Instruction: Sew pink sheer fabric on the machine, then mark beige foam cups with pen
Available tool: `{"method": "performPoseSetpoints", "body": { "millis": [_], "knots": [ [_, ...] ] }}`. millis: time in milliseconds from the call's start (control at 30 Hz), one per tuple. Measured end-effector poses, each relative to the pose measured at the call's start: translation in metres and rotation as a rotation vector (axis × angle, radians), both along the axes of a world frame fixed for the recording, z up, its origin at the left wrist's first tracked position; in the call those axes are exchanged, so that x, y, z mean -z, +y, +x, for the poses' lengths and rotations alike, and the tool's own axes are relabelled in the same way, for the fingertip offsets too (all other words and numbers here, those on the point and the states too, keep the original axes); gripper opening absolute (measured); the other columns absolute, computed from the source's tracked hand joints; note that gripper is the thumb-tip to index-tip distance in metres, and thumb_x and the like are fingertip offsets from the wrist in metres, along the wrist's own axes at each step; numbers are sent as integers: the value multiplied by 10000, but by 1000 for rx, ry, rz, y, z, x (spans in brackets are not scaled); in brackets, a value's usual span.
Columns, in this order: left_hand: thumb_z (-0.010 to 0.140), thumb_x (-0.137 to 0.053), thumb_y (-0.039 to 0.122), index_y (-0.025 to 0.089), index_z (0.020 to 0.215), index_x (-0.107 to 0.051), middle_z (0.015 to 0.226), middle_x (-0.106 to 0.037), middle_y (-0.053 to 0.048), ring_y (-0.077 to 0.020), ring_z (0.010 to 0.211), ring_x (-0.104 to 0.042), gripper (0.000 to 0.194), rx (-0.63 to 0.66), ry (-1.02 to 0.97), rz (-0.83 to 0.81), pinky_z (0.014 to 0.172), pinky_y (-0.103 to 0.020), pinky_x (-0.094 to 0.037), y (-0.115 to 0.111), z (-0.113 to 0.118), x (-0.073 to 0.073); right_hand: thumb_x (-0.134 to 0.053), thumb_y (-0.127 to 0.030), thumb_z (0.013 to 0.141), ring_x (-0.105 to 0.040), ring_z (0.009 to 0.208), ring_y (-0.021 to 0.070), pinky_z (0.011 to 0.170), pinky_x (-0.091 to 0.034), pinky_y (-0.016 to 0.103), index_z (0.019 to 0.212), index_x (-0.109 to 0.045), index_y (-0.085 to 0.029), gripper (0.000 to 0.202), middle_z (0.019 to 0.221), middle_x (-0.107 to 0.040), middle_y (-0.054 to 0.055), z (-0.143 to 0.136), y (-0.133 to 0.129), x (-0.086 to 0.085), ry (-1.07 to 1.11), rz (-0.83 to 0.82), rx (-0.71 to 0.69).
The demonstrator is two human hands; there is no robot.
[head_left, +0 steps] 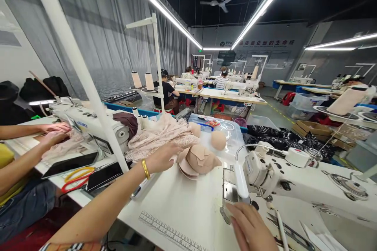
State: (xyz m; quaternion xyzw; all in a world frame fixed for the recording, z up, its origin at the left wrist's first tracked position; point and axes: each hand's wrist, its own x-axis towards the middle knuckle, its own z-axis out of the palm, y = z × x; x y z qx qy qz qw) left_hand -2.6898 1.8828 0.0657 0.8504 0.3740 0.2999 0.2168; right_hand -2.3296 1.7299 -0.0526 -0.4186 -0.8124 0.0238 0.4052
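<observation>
My left hand [163, 157], with a gold bracelet [145, 169] on its wrist, reaches over the white table. Its fingers are stretched out and hold nothing I can see. Just right of the fingertips lies a stack of beige bra cups [202, 160]. A single round beige cup [218, 140] sits behind the stack. My right hand [251, 225] is low at the front, beside the metal plate [230, 188] of a white sewing machine [282, 172]. Its fingers are extended and nothing shows in them. A slim white lamp [241, 180] hangs above that hand.
Pink lace fabric [165, 133] is heaped behind my left hand. A ruler scale [171, 231] runs along the table front. Tweezers [290, 233] lie at right. To the left, a co-worker's hands [55, 133] hold fabric at another machine [88, 119], near red-and-yellow-handled scissors [77, 178].
</observation>
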Motion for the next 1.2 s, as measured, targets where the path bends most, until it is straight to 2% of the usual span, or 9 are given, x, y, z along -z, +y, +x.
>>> {"method": "performPoseSetpoints", "body": {
  "millis": [133,233,367,500,667,833,933,1067,1200],
  "knots": [
    [805,-582,154,301,1286,-755,1303,-703,-135,-399,1232,-593,532,-5,-4,58,1085,-538,-398,10,-10,25,-520,-127,1018,-670,950,295,767,-590,409,1253,-651,-265,302,1070,-694,112,-73,36,-26,34,50,-22],
    [820,-625,188,310,1237,-769,1374,-660,-130,-411,1351,-505,458,36,27,92,1157,-564,-332,29,-3,30,-537,-75,966,-648,942,289,759,-581,399,1191,-662,-237,304,1057,-673,105,-102,63,-27,8,77,-18],
    [833,-678,226,248,805,-751,1307,-681,-111,-362,1382,-475,82,120,99,87,1234,-531,-258,51,8,20,-546,-82,933,-602,883,272,720,-524,361,993,-684,-235,215,973,-634,73,-115,89,-13,9,71,25],
    [853,-671,264,216,719,-635,1157,-696,-104,-339,1269,-545,146,88,130,29,1172,-497,-344,48,-1,0,-495,-136,975,-551,822,248,697,-453,336,797,-635,-231,246,859,-582,47,-116,98,-1,71,14,23],
    [995,-496,476,201,1080,-616,983,-703,-61,-252,933,-662,311,-16,72,-142,813,-349,-522,16,-29,-9,-472,-246,1019,-574,898,289,779,-469,399,888,-660,-234,229,917,-639,82,-108,85,-3,208,-156,-32],
    [962,-503,610,189,1030,-624,881,-700,-52,-214,750,-669,443,-76,95,-265,665,-309,-505,-13,-34,19,-549,-326,984,-600,847,258,763,-482,369,877,-666,-245,178,884,-655,54,-89,50,-10,335,-423,-77],
    [889,-613,481,189,1070,-647,987,-708,-95,-272,873,-684,344,-166,148,-209,787,-393,-534,-22,-29,32,-590,-435,968,-581,742,221,680,-472,321,845,-640,-239,237,781,-611,15,-69,22,-9,419,-580,-48],
    [893,-554,321,208,1207,-640,1262,-680,-127,-292,1131,-651,344,-208,217,-129,1024,-446,-485,-29,-19,34,-593,-602,936,-558,717,209,662,-465,307,803,-586,-232,393,737,-547,-6,-39,-5,-2,541,-683,70],
    [724,-692,271,198,1139,-675,1220,-707,-145,-360,1167,-640,421,-233,327,-143,1028,-467,-468,-39,-5,38,-605,-625,926,-568,730,213,673,-451,308,860,-622,-229,402,754,-575,-2,-25,-21,7,608,-724,184]
  ]
}}
